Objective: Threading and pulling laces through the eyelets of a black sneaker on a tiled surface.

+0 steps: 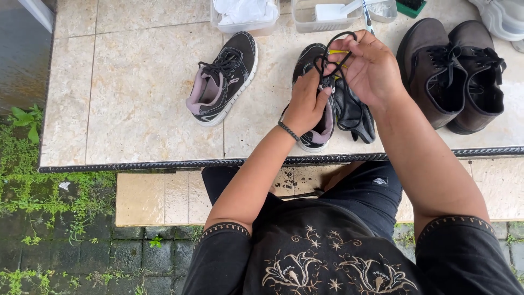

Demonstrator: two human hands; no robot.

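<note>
Right now both of my hands are busy with a black shoelace (pixel 334 48) above the black sneaker (pixel 316 117) that lies on the tiled table (pixel 136 98) in front of me. My left hand (pixel 305 106) pinches the lace low down, thumb and fingertips closed on it just over the shoe's tongue, and my right hand (pixel 371 68) is curled around the upper part, fingers clenched so that a loop stands up above my knuckles. I judge the lace to be light, limp and a little springy; it keeps no shape of its own, so it has to be held taut between two pinches or it will flop and tangle. The best hold seems to be close to the stiff tip, which I cannot make out from here, and near the eyelets rather than mid-loop. The shoe under my hands looks soft-sided and light, likely to shift if I tug, so a palm on it would steady it. Something dark and floppy (pixel 355 114), maybe an insole or tongue, lies just beside it. The matching sneaker (pixel 221 82) rests to the left, well apart, and a pair of dark brown shoes (pixel 453 74) sits to the right. Clear plastic tubs (pixel 322 22) stand along the far edge.
</note>
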